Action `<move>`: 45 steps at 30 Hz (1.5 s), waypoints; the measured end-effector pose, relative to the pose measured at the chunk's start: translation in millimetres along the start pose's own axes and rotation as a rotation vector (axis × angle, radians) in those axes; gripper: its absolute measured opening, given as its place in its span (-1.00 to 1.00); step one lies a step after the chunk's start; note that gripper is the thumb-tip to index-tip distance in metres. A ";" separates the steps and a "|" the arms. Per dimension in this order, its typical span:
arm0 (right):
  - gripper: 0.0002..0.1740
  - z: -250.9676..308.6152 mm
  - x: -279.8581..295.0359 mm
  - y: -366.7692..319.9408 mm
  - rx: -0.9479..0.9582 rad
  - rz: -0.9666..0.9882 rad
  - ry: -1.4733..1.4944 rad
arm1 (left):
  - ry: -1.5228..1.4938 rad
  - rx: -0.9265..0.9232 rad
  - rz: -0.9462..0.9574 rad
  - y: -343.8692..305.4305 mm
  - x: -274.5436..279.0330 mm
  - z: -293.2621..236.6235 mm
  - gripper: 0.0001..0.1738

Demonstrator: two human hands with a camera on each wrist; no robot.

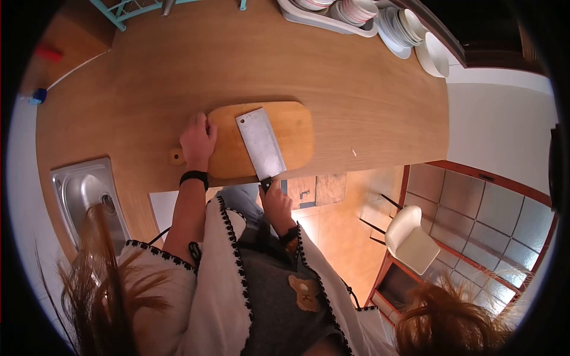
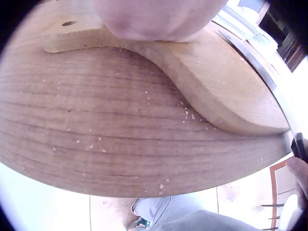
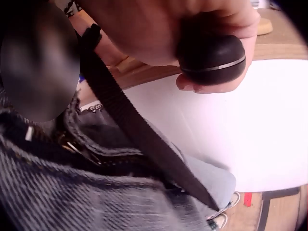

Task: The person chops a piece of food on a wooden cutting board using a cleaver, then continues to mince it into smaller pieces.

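A wooden cutting board lies on the counter, its short handle pointing left, with a hole through it. My left hand holds the board at its left end beside the handle, fingers curled and the fingertips hidden. In the left wrist view the heel of this hand rests at the handle's neck. My right hand grips the black handle of a cleaver at the counter's near edge. The cleaver's broad blade extends away from me over the board. In the right wrist view the handle's rounded butt sticks out of the fist.
Small pale crumbs are scattered on the counter near the board. A metal sink is set in at the left. Stacked bowls and plates stand at the far right. A white chair is on the floor at right.
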State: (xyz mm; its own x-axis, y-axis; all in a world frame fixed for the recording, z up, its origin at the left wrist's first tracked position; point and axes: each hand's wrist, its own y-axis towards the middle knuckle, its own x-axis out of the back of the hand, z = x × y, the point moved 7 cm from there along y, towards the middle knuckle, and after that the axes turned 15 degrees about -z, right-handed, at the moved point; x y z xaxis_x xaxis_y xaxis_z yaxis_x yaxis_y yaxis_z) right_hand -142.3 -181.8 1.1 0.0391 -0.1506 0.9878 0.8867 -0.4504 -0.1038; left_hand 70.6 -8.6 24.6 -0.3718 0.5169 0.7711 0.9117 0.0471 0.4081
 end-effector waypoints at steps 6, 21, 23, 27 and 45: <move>-0.50 -35.2 43.5 25.7 -0.240 0.220 0.809 | 0.065 -0.030 -0.012 -3.6 -4.0 3.5 -0.80; -0.71 -44.0 132.7 181.1 0.345 -0.113 0.250 | 0.043 0.011 -0.011 -1.7 -0.6 4.8 -0.80; -0.64 -31.5 133.6 197.5 0.445 -0.123 0.205 | 0.080 0.022 0.040 -2.9 -4.8 7.1 -0.81; -0.50 -5.6 130.1 219.3 0.672 -0.266 0.114 | 0.069 0.010 0.037 -3.2 -5.3 8.6 -0.82; -0.55 -20.9 91.8 230.3 0.856 -0.191 0.043 | 0.078 -0.042 0.002 -2.2 -2.4 2.5 -0.83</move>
State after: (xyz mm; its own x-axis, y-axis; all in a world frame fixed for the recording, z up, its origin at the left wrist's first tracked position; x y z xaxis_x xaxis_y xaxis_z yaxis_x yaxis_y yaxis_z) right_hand 55.9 -317.8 65.4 -0.1473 -0.1806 0.9725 0.9182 0.3406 0.2023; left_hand 69.9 -7.8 20.6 -0.3843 0.4483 0.8071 0.9048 0.0091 0.4257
